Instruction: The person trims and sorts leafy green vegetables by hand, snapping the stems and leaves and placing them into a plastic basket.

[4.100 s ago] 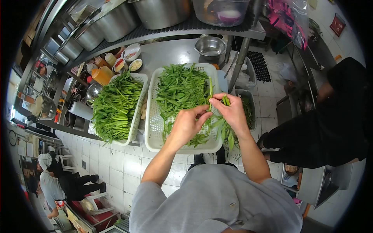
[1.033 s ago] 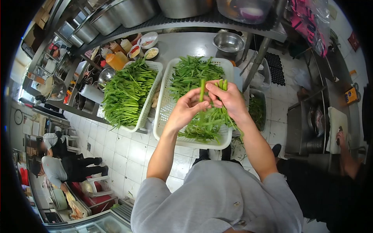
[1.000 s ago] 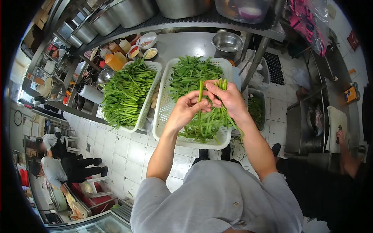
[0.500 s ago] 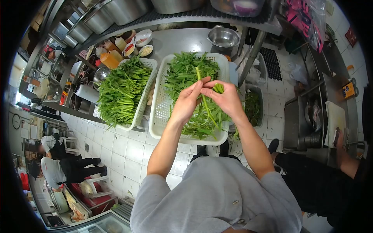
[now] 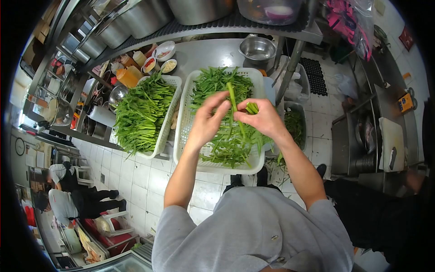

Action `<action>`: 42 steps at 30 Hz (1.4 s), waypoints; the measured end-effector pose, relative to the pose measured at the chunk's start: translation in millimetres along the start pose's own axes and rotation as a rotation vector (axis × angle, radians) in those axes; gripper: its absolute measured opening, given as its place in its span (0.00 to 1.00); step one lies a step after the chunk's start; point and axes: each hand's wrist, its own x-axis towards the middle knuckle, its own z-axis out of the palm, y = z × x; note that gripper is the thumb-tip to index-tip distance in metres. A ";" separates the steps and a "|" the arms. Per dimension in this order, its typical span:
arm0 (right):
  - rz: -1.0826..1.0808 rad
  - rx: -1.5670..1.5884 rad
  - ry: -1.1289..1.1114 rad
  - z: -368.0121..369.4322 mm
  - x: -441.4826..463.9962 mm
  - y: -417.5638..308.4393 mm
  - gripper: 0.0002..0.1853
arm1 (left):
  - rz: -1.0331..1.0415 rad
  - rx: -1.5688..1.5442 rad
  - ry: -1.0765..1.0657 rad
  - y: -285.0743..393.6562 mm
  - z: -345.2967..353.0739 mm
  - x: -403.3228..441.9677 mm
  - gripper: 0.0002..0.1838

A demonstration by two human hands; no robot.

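My right hand is closed on a small bunch of green leafy-vegetable stems, and a longer stem stands up at its fingertips. Just left of that stem, my left hand has its thumb and fingers apart, with nothing held between them. Both hands are above a white perforated basket of loose leafy greens. To its left, a second white basket is heaped with greens laid with their stems side by side.
A metal bowl and small bowls of chopped ingredients sit on the steel counter. Overhead, a shelf holds large pots. A bin of greens is at right. A person in black stands at right; two people are at far left.
My left hand has let go of the stem and moved left, its fingers spreading. My right hand still grips the bunch. The view has shifted slightly.
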 end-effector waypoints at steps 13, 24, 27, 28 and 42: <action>-0.377 -0.843 0.077 -38.4 -66.3 -15.3 0.08 | 0.649 0.742 -0.240 29.6 46.0 -17.9 0.10; -0.568 -0.796 0.575 -112.5 -135.4 39.4 0.05 | 0.566 0.323 -0.377 -0.6 179.3 32.6 0.07; -0.232 -0.337 0.903 -141.3 -152.0 58.3 0.05 | 0.731 0.580 -0.094 -28.5 202.4 57.5 0.11; -0.143 -0.229 0.930 -151.5 -158.6 63.0 0.06 | 0.819 0.675 0.051 -27.9 204.4 61.4 0.12; 0.120 -0.628 0.378 -194.3 -125.8 122.4 0.27 | 0.081 0.975 -0.607 -130.8 47.8 16.1 0.17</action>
